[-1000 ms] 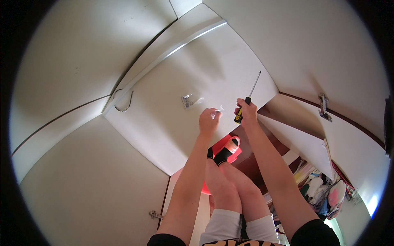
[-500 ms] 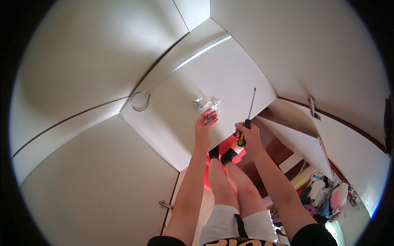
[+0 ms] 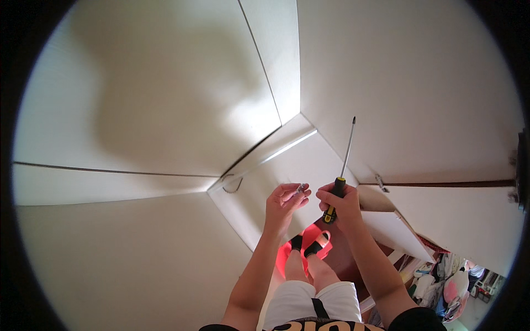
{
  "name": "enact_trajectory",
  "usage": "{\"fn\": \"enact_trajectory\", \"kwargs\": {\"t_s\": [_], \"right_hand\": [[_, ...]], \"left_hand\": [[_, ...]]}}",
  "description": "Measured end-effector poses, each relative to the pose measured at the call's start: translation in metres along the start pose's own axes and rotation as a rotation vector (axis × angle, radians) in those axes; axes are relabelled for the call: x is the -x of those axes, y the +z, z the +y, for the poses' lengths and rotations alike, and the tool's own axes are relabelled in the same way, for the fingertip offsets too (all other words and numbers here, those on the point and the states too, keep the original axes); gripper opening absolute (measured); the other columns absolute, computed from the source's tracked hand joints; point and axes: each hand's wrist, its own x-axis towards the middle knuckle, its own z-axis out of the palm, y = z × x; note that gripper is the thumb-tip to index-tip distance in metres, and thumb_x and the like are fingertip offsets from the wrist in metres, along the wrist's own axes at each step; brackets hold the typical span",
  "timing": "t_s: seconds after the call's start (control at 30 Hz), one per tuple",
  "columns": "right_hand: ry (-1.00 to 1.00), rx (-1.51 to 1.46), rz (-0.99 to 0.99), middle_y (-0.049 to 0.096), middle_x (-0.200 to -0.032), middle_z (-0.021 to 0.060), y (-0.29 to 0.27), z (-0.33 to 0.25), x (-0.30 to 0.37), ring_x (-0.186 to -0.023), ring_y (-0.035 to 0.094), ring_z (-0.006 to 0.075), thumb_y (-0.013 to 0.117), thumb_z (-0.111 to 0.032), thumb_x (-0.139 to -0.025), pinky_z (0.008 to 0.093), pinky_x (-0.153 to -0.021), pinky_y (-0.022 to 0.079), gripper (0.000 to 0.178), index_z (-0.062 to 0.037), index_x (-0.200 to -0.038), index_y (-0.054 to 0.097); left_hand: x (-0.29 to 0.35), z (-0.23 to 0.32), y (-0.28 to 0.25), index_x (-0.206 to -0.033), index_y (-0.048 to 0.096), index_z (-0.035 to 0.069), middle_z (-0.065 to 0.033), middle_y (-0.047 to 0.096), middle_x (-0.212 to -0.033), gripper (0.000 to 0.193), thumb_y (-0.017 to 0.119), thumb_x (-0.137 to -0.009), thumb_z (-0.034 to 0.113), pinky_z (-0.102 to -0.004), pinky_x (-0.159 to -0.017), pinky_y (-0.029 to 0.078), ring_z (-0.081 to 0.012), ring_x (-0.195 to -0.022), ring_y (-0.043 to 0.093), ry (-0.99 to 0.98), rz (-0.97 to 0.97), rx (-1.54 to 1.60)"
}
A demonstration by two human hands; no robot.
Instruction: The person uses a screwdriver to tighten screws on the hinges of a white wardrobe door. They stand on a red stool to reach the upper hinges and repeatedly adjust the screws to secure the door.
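Note:
My left hand (image 3: 280, 208) is closed, its fingertips pinching a small shiny metal piece (image 3: 301, 188) whose exact kind is too small to make out. Close beside it on the right, my right hand (image 3: 348, 207) grips a screwdriver (image 3: 348, 149) by its black and yellow handle. The long thin shank points up and away from me, and its dark tip touches nothing. Both hands are held up in front of a white cabinet panel (image 3: 259, 204).
White cabinet walls (image 3: 397, 99) surround me, with a metal rail (image 3: 287, 145) across the far corner. A hinge (image 3: 381, 183) sits on the right. A thin curved cord or wire (image 3: 233, 187) hangs left. Below, my feet stand on something red (image 3: 284, 259); clothes (image 3: 441, 287) lie lower right.
My view has tilted up, so the rail and panel sit lower. My hands have come closer together. The small clear packets on the panel no longer show.

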Motion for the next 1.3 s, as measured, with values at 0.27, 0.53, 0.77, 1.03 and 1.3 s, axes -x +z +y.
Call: {"fn": "enact_trajectory", "kwargs": {"t_s": [0.27,0.53,0.77,1.03,1.3], "right_hand": [[-0.28,0.037,0.047,0.061,-0.064,0.0053,0.045,-0.093,0.097,-0.055,0.057,0.0109,0.074,0.001,-0.074,0.0228,-0.052,0.046,0.011,0.0026,-0.077,0.064],[-0.488,0.064,0.144,0.062,-0.067,0.0053,0.071,-0.121,0.165,-0.058,0.058,0.0107,0.074,0.0,-0.076,0.0237,-0.054,0.049,0.015,0.0005,-0.073,0.06],[-0.304,-0.098,-0.131,0.057,-0.064,0.003,0.068,-0.133,0.189,-0.051,0.051,0.0106,0.08,-0.007,-0.074,0.0237,-0.045,0.039,0.024,-0.0057,-0.074,0.056],[0.08,-0.222,-0.507,0.056,-0.066,0.0048,0.045,-0.128,0.211,-0.047,0.047,0.0112,0.085,-0.014,-0.068,0.0248,-0.046,0.038,0.041,-0.0121,-0.074,0.044],[0.163,-0.082,-0.441,0.057,-0.075,-0.0006,0.03,-0.085,0.222,-0.072,0.055,0.0102,0.087,-0.024,-0.065,0.0247,-0.064,0.044,0.04,-0.0145,-0.079,0.051]], "left_hand": [[0.069,0.081,0.062,-0.108,0.06,0.0,-0.0104,0.067,-0.109,0.02,0.062,-0.089,0.003,-0.0267,-0.082,0.051,-0.0139,-0.095,0.063,0.217,-0.189,0.026],[0.134,0.128,0.094,-0.104,0.061,-0.003,-0.0087,0.067,-0.091,0.016,0.062,-0.09,0.005,-0.0264,-0.071,0.053,-0.0153,-0.08,0.066,0.4,-0.169,-0.123],[0.174,0.162,0.093,-0.099,0.064,-0.003,-0.0093,0.069,-0.087,0.015,0.067,-0.086,0.006,-0.0255,-0.071,0.052,-0.014,-0.077,0.067,0.713,-0.183,-0.501],[0.194,0.164,0.081,-0.097,0.069,0.0,-0.0093,0.07,-0.088,0.014,0.068,-0.084,0.004,-0.0255,-0.071,0.052,-0.0132,-0.076,0.066,0.62,-0.445,-0.436],[0.214,0.144,0.063,-0.106,0.065,-0.002,-0.0065,0.068,-0.092,0.018,0.062,-0.089,0.004,-0.0238,-0.076,0.051,-0.011,-0.085,0.064,0.133,-0.548,-0.288]]}}
